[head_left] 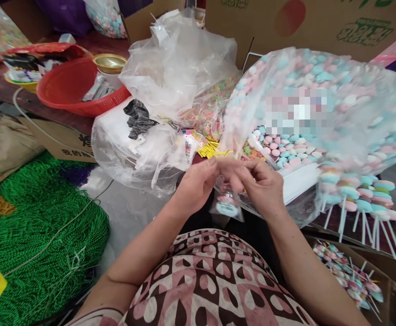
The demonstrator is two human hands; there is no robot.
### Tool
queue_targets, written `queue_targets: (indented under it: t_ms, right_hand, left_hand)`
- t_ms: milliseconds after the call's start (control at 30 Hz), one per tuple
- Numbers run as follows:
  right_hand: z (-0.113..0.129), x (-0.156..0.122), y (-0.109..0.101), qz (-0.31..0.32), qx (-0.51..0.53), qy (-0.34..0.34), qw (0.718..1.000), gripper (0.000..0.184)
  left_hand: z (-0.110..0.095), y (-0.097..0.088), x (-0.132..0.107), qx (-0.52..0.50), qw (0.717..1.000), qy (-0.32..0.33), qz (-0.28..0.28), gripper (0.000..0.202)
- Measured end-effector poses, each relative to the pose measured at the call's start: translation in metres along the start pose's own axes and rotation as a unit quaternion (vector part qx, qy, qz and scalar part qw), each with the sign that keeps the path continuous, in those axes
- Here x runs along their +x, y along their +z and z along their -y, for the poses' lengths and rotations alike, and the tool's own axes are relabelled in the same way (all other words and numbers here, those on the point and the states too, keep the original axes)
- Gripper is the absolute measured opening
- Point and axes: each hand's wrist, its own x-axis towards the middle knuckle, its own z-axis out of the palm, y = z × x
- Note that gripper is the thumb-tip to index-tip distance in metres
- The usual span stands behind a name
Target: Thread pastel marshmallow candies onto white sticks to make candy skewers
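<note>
— What are we holding right now?

— We are holding a small clear bag point(227, 206) close in front of our body, with a pink and blue sweet sitting in its bottom. It is hanging free, above our lap and just before the table edge.

— And how are we gripping it?

— We are pinching its neck from both sides. The left hand point(194, 188) and the right hand point(262, 188) are meeting there, fingertips pressed together on the plastic.

— So which step are we judging this to be?

— We are reading it as the closing of the neck; whether a tie is already on it, we cannot tell.

— What is the next move asking of us?

— We are thinking it needs one hand clamping the neck while the other works. The gold twist ties point(211, 148) are lying just beyond our fingers, beside the big bag of pastel sweets point(320, 81). Bare lollipops point(361, 199) are lying to the right, wrapped ones in the box point(384, 290) below.
</note>
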Motion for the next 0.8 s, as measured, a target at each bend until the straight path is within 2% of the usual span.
queue_targets:
  t_ms: [67, 133, 200, 300, 367, 500, 567, 667, 733, 800]
  right_hand:
    - [0.008, 0.005, -0.006, -0.049, -0.056, -0.033, 0.997, 0.01]
    - [0.019, 0.005, -0.009, -0.077, -0.1, -0.084, 0.988, 0.012]
    - [0.027, 0.001, -0.008, -0.04, -0.109, -0.141, 0.983, 0.013]
    - [0.027, -0.005, -0.005, 0.058, -0.088, -0.19, 0.976, 0.016]
    - [0.021, -0.004, -0.005, 0.064, -0.093, -0.178, 0.977, 0.017]
    - [0.016, 0.003, -0.012, -0.025, -0.137, -0.146, 0.979, 0.016]
    - [0.017, 0.001, -0.013, -0.007, -0.139, -0.182, 0.974, 0.017]
    - [0.015, -0.008, -0.011, 0.051, -0.117, -0.21, 0.969, 0.017]
    - [0.01, -0.011, -0.01, 0.051, -0.099, -0.156, 0.982, 0.017]
    - [0.005, -0.01, -0.013, 0.032, -0.067, -0.081, 0.994, 0.015]
  left_hand:
    - [0.005, 0.0, -0.003, 0.073, 0.997, -0.012, 0.029, 0.044]
    - [0.013, -0.001, 0.0, 0.112, 0.993, -0.029, 0.029, 0.046]
    - [0.018, -0.003, 0.007, 0.073, 0.997, -0.032, -0.014, 0.051]
    - [0.01, -0.009, 0.012, -0.034, 0.993, -0.036, -0.103, 0.058]
    - [0.003, -0.013, 0.01, -0.01, 0.993, -0.057, -0.102, 0.062]
    - [0.008, -0.016, 0.007, 0.105, 0.986, -0.127, 0.025, 0.058]
    - [0.016, -0.014, 0.011, 0.073, 0.987, -0.139, 0.019, 0.058]
    - [0.018, -0.011, 0.016, -0.019, 0.995, -0.09, -0.031, 0.04]
    - [0.011, -0.01, 0.013, -0.015, 0.998, -0.058, -0.026, 0.024]
    - [0.004, -0.009, 0.007, 0.04, 0.996, -0.072, 0.019, 0.021]
